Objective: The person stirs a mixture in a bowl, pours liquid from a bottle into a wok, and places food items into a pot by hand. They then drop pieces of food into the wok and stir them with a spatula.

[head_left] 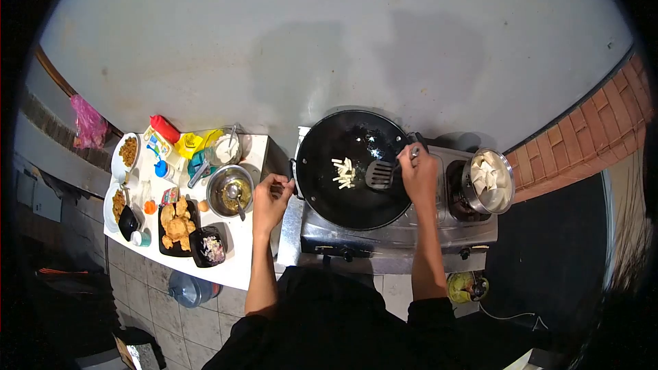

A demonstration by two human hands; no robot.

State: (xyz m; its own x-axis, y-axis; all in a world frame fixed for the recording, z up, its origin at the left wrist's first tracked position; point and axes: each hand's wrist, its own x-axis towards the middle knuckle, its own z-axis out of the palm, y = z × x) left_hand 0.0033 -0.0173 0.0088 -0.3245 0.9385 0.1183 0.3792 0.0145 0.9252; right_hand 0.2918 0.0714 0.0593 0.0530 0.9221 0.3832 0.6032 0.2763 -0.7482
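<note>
A large black wok (pixel 329 209) stands on the left side of a steel gas stove (pixel 404 238). Pale cut strips (pixel 344 173) lie in a small heap near the middle of the wok. My right hand (pixel 417 163) is closed on the handle of a slotted spatula (pixel 379 175), whose dark blade rests inside the wok, right of the strips. At the wok's left edge, beside its side handle (pixel 295 178), is my left hand (pixel 272 200), with its fingers bent together; whether they grip the handle is hard to make out.
On the right burner sits a steel pot (pixel 507 199) of white pieces. The white table (pixel 236 275) at left holds a metal bowl (pixel 217 185) with a spoon, a black plate of fried food (pixel 177 223), a small black bowl (pixel 207 247) and white plates. A wall (pixel 329 41) rises behind the stove.
</note>
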